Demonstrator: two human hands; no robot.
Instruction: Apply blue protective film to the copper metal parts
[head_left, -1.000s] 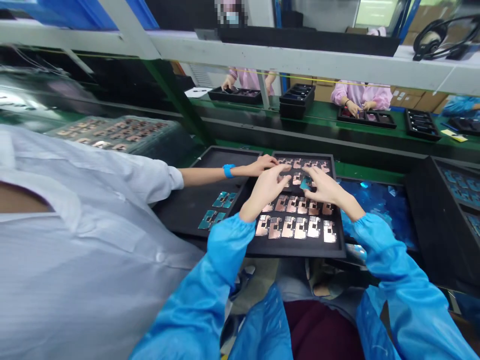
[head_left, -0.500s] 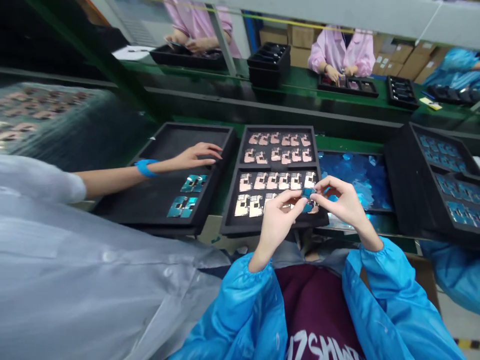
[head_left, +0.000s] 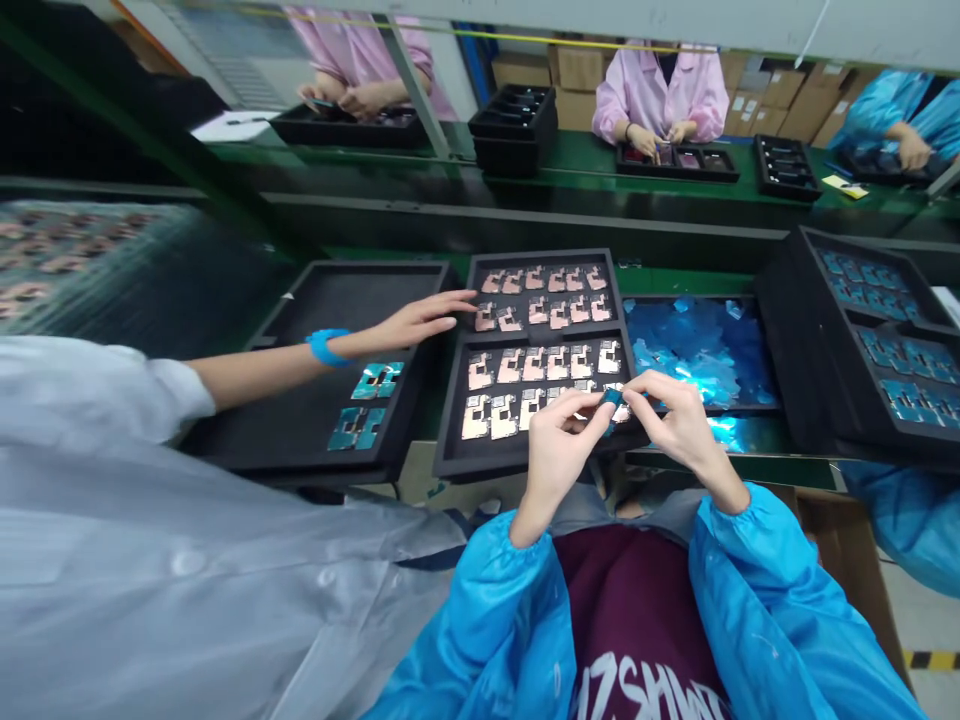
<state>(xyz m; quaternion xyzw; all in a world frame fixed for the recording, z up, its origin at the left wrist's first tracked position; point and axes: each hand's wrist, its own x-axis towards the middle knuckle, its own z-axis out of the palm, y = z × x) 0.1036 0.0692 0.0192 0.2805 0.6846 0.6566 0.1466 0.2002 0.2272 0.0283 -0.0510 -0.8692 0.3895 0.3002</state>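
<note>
My left hand [head_left: 561,437] and my right hand [head_left: 672,415] meet over the near right corner of a black tray [head_left: 451,436]. Both pinch one small copper part with blue film [head_left: 612,402] between their fingertips. The tray holds several rows of copper-coloured parts [head_left: 546,366]. My blue sleeves run down to the bottom edge.
A co-worker's hand [head_left: 418,318] with a blue wristband reaches over a black tray [head_left: 300,420] holding a few blue-filmed parts. A bin of blue film scraps [head_left: 697,345] lies right of my tray. Stacked black trays [head_left: 870,340] stand far right. People in pink work across the green conveyor.
My hands have drawn back from the tray's middle to its near right corner with the part between them. The view tilted down. The co-worker's hand moved to the tray edge.
</note>
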